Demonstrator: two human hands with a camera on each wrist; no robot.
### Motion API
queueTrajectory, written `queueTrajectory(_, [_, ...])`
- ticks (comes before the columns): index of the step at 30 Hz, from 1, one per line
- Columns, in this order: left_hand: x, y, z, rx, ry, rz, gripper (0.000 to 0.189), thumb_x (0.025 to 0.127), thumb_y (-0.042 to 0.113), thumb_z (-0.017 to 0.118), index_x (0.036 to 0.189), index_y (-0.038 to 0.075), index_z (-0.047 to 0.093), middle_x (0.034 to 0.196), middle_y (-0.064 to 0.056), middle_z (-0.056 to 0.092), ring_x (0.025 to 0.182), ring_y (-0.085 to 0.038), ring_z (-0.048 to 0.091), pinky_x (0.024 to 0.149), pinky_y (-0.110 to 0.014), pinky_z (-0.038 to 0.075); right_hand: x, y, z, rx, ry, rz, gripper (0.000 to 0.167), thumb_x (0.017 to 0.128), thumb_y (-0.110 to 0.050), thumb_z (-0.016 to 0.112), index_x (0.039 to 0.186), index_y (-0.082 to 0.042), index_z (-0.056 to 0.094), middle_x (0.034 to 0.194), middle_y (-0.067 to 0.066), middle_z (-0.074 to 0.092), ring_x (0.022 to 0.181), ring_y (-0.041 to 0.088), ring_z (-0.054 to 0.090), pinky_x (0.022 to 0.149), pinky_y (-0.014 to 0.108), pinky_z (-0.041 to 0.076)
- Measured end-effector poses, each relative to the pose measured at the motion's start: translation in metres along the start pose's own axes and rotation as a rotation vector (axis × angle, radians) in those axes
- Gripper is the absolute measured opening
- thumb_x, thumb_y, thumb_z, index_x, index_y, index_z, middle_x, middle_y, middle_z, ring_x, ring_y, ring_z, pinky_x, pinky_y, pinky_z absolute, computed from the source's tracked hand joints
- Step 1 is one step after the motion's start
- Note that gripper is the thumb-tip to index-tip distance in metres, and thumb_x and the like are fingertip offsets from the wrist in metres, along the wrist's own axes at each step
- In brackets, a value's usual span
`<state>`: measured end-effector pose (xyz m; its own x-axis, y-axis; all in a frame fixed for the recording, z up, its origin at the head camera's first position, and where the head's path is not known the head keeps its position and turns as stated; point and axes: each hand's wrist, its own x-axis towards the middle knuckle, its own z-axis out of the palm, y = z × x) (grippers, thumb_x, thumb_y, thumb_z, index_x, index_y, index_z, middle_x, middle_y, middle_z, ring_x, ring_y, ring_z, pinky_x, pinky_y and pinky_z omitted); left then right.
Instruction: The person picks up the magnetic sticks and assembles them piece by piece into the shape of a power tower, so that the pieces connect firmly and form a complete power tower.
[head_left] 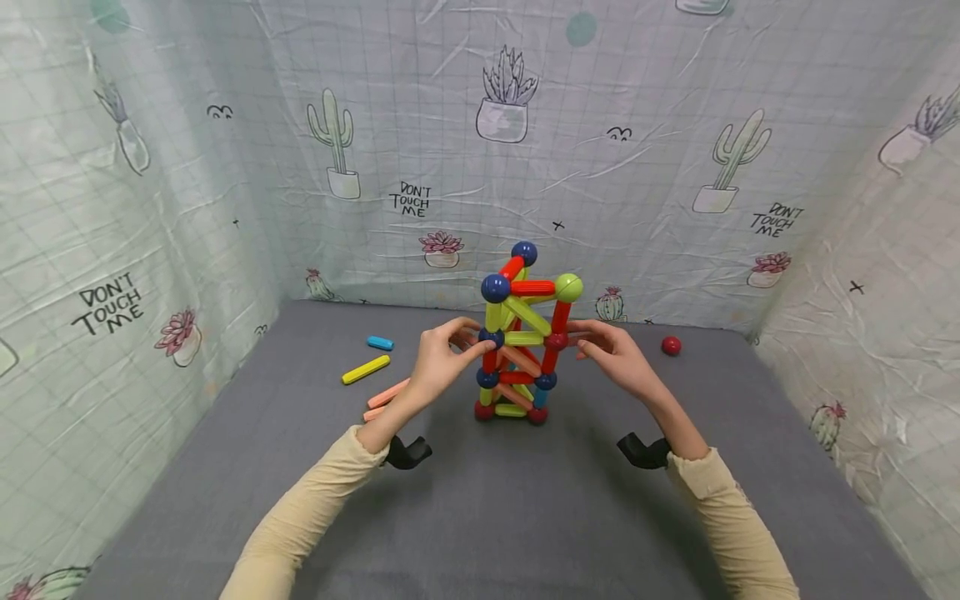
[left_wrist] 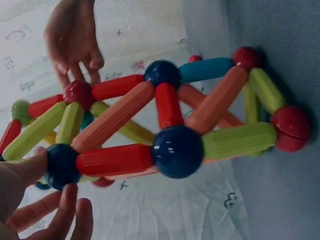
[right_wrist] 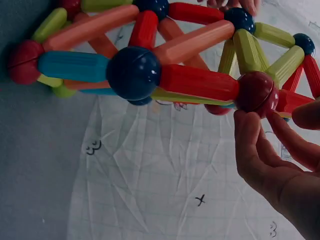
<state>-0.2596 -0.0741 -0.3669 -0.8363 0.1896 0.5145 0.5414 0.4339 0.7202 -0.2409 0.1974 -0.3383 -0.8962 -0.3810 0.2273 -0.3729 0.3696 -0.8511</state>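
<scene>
A tower of magnetic rods and balls (head_left: 523, 339) stands upright on the grey table. My left hand (head_left: 442, 358) pinches a dark blue ball (left_wrist: 62, 166) at the tower's left side, its thumb on one side and fingertips on the other. On the opposite side, fingertips of my right hand (head_left: 618, 358) touch a red ball (right_wrist: 257, 93), while the right thumb stays apart from it. Two dark blue balls and a lime green ball (head_left: 569, 287) cap the top. Red balls (head_left: 537, 414) form the base corners. Slanted salmon rods (left_wrist: 114, 116) brace the lower levels.
Left of the tower lie a short blue rod (head_left: 380, 342), a yellow rod (head_left: 366, 369) and salmon rods (head_left: 387, 392), partly covered by my left arm. A loose red ball (head_left: 671, 345) sits at the right. Behind hangs a patterned cloth (head_left: 585, 192).
</scene>
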Motion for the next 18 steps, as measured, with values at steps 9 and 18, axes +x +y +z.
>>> queueTrajectory(9, [0.054,-0.019,-0.009,-0.071,-0.205,-0.079,0.029,0.084,0.02,0.061,0.11,0.006,0.063,0.099,-0.017,0.067,0.079,-0.026,0.066,0.066,-0.03,0.052,-0.013,-0.008,0.028,0.182,-0.051,-0.081,0.034,0.093,-0.01,0.044,0.124,0.005,0.045,0.125,0.028,0.045,0.103,0.011,0.059,0.081,0.025,0.049])
queueTrajectory(18, [0.097,-0.03,0.009,-0.245,-0.437,-0.214,0.034,0.089,0.008,0.051,0.122,-0.002,0.052,0.118,-0.023,0.056,0.09,-0.02,0.061,0.076,-0.03,0.05,-0.01,-0.023,0.073,0.161,-0.108,-0.22,0.036,0.091,-0.003,0.044,0.126,0.005,0.043,0.132,0.022,0.041,0.113,0.04,0.048,0.093,0.044,0.041])
